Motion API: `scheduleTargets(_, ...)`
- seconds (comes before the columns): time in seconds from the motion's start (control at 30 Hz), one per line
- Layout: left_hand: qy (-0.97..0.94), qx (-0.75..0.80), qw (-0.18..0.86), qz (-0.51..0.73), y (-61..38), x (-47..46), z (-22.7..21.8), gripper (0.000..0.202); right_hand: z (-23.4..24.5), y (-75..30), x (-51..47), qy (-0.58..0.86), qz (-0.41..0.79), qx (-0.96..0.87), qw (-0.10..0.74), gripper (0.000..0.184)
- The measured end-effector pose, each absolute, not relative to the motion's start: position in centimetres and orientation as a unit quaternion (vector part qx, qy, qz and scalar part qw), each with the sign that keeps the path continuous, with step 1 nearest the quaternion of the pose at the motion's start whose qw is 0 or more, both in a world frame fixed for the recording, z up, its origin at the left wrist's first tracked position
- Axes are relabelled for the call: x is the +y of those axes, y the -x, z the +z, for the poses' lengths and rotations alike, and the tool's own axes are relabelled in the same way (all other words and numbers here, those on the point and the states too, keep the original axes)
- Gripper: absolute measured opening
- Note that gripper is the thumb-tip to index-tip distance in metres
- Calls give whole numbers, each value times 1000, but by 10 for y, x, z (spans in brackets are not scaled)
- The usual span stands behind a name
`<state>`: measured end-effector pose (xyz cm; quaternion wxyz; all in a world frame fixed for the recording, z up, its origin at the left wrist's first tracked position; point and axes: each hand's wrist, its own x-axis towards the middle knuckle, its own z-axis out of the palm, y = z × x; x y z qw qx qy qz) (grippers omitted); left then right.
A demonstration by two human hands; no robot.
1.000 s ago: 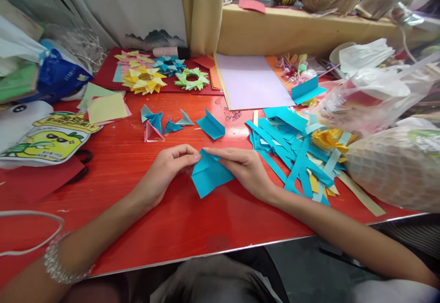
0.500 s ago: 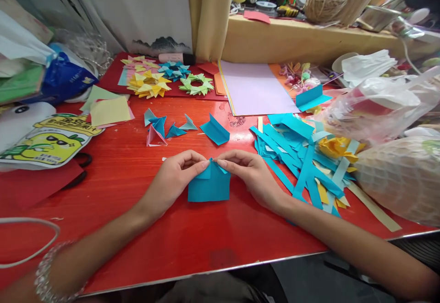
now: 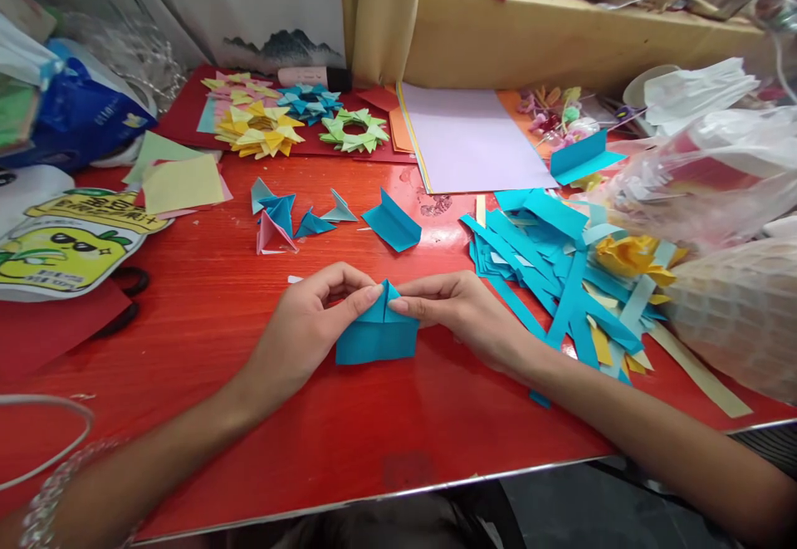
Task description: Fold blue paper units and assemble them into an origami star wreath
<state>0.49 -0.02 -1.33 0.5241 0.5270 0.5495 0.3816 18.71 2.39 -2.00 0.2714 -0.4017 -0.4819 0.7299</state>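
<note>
A small blue sheet of paper [image 3: 377, 341] is held just above the red table, its two top corners folded down to a point. My left hand [image 3: 311, 316] pinches the left flap between thumb and fingers. On the other side, my right hand [image 3: 457, 308] grips the right flap the same way, its thumb near the middle seam. Beyond my hands lies a creased blue paper piece [image 3: 392, 221]. To its left sit several small folded paper units, among them a pink one [image 3: 274, 233] and a blue one [image 3: 313, 223].
Blue paper strips [image 3: 548, 267] are heaped to the right, beside a clear plastic bag [image 3: 697, 159]. Folded paper rings [image 3: 258, 129] rest on a red sheet at the back, near a lilac sheet [image 3: 473, 142]. Yellow paper squares [image 3: 183, 185] and a printed pouch [image 3: 68, 242] lie left.
The right top corner of the blue sheet has come down flat, so both flaps now meet at a middle seam. My hands stay in nearly the same place; the view has tipped downward slightly.
</note>
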Motion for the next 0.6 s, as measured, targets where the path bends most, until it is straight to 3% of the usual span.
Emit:
scheduleTargets(0.27,-531,545,523,384,-4,-1,-15,16,-23,-187,24,396,732,-480,278,19)
scheduleTargets(0.6,-628,551,446,320,-2,4,-12,25,-23,-187,25,429,699,-505,268,8)
